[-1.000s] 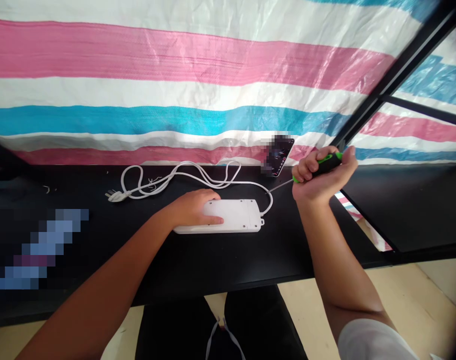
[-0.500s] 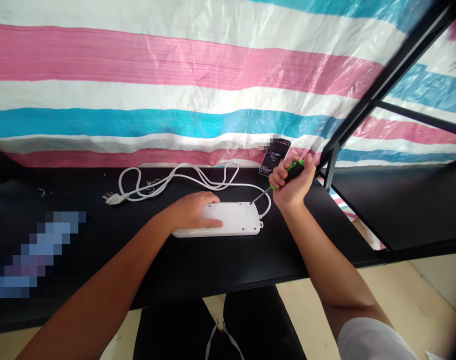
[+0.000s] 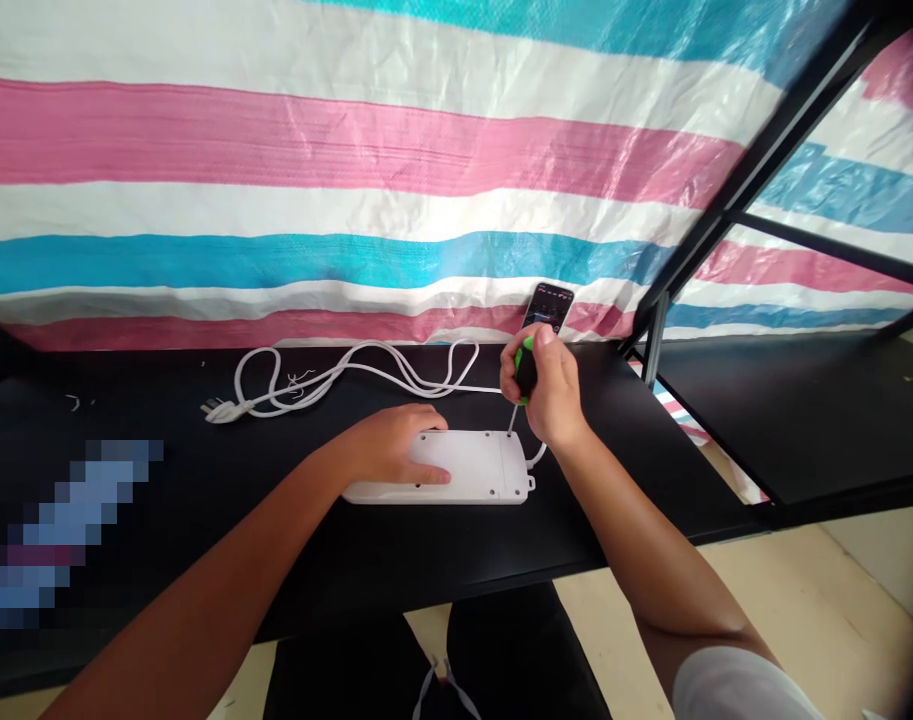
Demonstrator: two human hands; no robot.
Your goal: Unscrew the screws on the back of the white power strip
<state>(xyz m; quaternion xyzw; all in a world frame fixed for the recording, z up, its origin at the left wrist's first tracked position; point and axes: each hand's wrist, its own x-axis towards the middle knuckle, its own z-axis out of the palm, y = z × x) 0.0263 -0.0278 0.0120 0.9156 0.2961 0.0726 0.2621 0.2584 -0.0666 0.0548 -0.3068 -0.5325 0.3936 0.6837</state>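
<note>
A white power strip (image 3: 472, 462) lies face down, its screw holes showing along the back. My left hand (image 3: 392, 448) grips the strip's left part, thumb across the back and fingers over the far edge. In my right hand (image 3: 557, 388) is a black and green screwdriver (image 3: 526, 372), fingers wrapped round the handle. Its shaft stands nearly upright, with the tip at the screw hole in the strip's far right corner. The white cord (image 3: 366, 362) leaves the strip's right end, passes behind my right hand and lies looped at the back.
A phone (image 3: 549, 303) leans against the striped plastic sheet (image 3: 313, 140) behind the black table (image 3: 396, 560). The cord's plug (image 3: 223, 410) rests at the left. A black metal frame (image 3: 715, 235) rises at the right. Something blurred out (image 3: 81, 520) lies on the left.
My right hand has moved left, bringing the screwdriver from a slant to nearly upright, its tip still at the same corner. My left hand keeps its hold. The view has shifted slightly.
</note>
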